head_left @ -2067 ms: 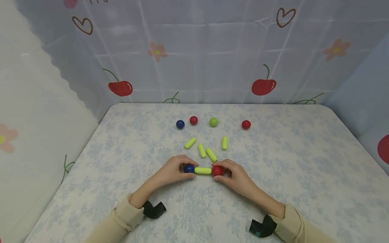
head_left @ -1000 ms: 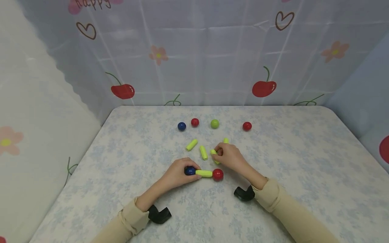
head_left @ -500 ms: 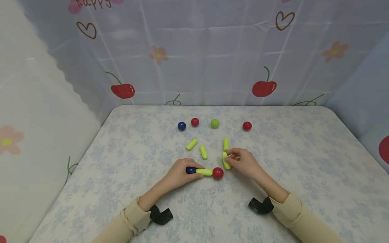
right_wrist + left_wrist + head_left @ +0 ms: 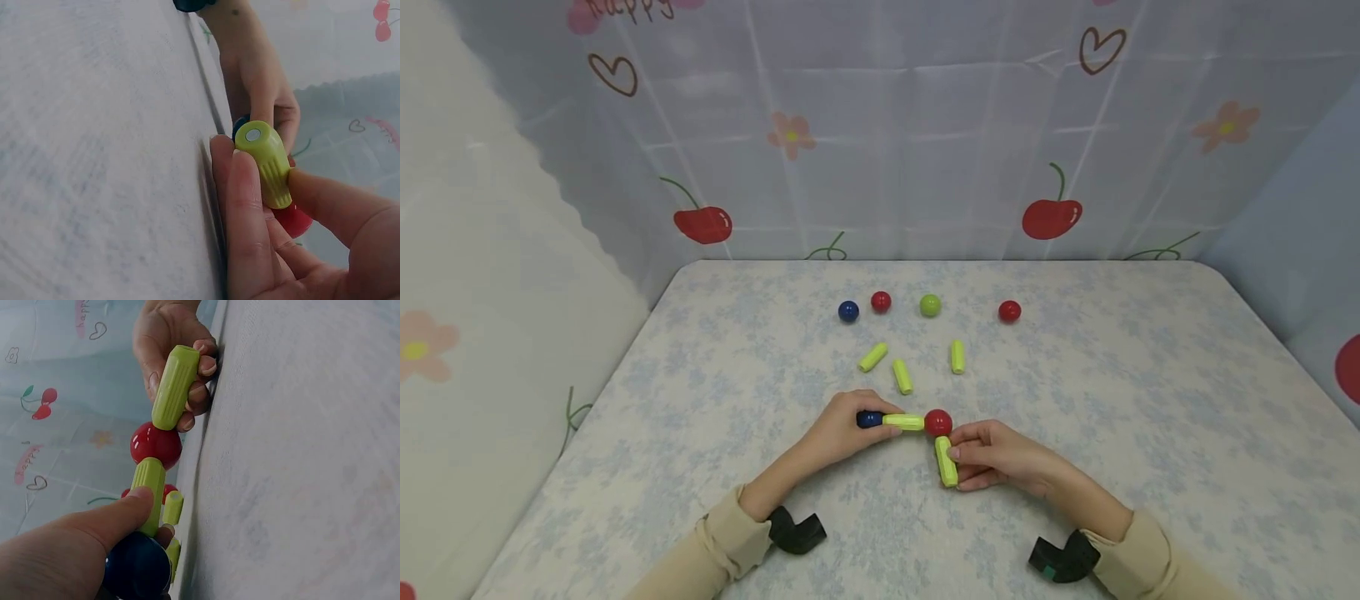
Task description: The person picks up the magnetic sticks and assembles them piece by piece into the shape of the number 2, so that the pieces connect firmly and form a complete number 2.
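In the head view my left hand (image 4: 837, 429) pinches a yellow-green building rod (image 4: 908, 422) by its left part, with the fingers also round the dark blue ball (image 4: 869, 419) at that end. A glossy red ball (image 4: 937, 422) sits on the rod's right end. My right hand (image 4: 1003, 456) holds a second yellow-green rod (image 4: 946, 463) between thumb and fingers, pointing toward me, its far end right at the red ball. The left wrist view shows the second rod (image 4: 175, 390) meeting the red ball (image 4: 156, 445). A silver disc (image 4: 252, 135) marks its free end in the right wrist view.
Beyond the hands lie three loose yellow-green rods, a left one (image 4: 873, 357), a middle one (image 4: 902, 377) and a right one (image 4: 957, 357). Farther back rest a blue ball (image 4: 848, 312), a red ball (image 4: 881, 302), a green ball (image 4: 930, 305) and another red ball (image 4: 1010, 312).
My right hand let go of the red ball, picked up a loose rod, and brought it right, then toward me to the red ball's near side. My left hand's fingers slid onto the first rod.
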`<state>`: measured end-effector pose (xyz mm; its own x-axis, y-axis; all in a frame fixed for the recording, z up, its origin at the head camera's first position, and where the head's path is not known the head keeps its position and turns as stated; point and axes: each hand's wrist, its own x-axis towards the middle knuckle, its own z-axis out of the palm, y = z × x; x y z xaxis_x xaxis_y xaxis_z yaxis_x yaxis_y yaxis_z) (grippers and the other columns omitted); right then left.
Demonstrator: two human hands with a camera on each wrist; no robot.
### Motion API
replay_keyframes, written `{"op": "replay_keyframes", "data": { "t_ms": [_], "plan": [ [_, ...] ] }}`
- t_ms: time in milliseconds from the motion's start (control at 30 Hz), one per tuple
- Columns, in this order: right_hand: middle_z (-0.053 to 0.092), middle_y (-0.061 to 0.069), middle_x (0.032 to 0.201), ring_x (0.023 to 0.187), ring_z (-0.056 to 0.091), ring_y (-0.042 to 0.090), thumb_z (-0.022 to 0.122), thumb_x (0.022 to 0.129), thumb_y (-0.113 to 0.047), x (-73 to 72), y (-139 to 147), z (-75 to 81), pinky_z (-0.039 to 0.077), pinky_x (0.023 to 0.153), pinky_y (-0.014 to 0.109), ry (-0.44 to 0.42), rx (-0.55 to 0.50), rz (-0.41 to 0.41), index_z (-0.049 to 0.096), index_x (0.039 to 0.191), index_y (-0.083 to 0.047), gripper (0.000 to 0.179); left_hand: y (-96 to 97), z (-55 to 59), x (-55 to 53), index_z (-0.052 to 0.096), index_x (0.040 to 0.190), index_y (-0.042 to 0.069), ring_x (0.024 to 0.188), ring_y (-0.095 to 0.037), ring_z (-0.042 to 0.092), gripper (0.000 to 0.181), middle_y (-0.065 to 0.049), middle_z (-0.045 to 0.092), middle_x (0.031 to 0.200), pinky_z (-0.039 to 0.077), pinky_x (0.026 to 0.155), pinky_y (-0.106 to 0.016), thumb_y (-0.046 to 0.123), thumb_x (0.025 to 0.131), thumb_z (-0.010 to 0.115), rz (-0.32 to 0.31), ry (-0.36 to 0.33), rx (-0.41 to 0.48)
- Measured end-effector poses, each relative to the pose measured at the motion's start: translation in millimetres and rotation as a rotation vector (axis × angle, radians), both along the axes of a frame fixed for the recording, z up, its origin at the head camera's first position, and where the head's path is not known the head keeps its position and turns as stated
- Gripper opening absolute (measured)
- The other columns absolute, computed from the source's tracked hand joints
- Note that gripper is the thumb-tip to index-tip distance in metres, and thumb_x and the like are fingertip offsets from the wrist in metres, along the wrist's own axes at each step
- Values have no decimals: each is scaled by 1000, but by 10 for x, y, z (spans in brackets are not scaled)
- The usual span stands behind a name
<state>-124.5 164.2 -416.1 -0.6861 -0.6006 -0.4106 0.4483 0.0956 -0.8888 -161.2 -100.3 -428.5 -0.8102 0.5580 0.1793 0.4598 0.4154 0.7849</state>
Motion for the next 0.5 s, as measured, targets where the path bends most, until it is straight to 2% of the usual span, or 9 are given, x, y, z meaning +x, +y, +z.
{"op": "replay_keyframes", "data": {
  "t_ms": [167, 400, 500],
  "plan": [
    [63, 11, 92, 80, 65, 18, 57, 94, -11, 11, -27, -8, 53, 74, 34, 14, 20, -35, 52, 115, 10, 31, -4, -6, -5, 73, 101, 15, 85, -8, 58, 20, 10, 64, 91, 48, 74, -27, 21, 82, 74, 0, 7, 1],
    [66, 8, 82, 71, 64, 16, 60, 93, -13, 0, -84, 21, 54, 67, 32, 199, 171, -57, 57, 107, 9, 26, -8, -7, -19, 74, 101, 15, 85, -8, 58, 19, 9, 65, 91, 48, 74, -28, 21, 83, 74, 15, 1, -9],
    [66, 9, 79, 67, 64, 16, 60, 93, -13, 0, -108, 28, 54, 65, 32, 232, 207, -67, 57, 106, 9, 26, -6, -13, -25, 74, 101, 14, 85, -8, 58, 19, 9, 65, 91, 48, 74, -27, 20, 83, 74, 22, -2, -10]
  ]
}}
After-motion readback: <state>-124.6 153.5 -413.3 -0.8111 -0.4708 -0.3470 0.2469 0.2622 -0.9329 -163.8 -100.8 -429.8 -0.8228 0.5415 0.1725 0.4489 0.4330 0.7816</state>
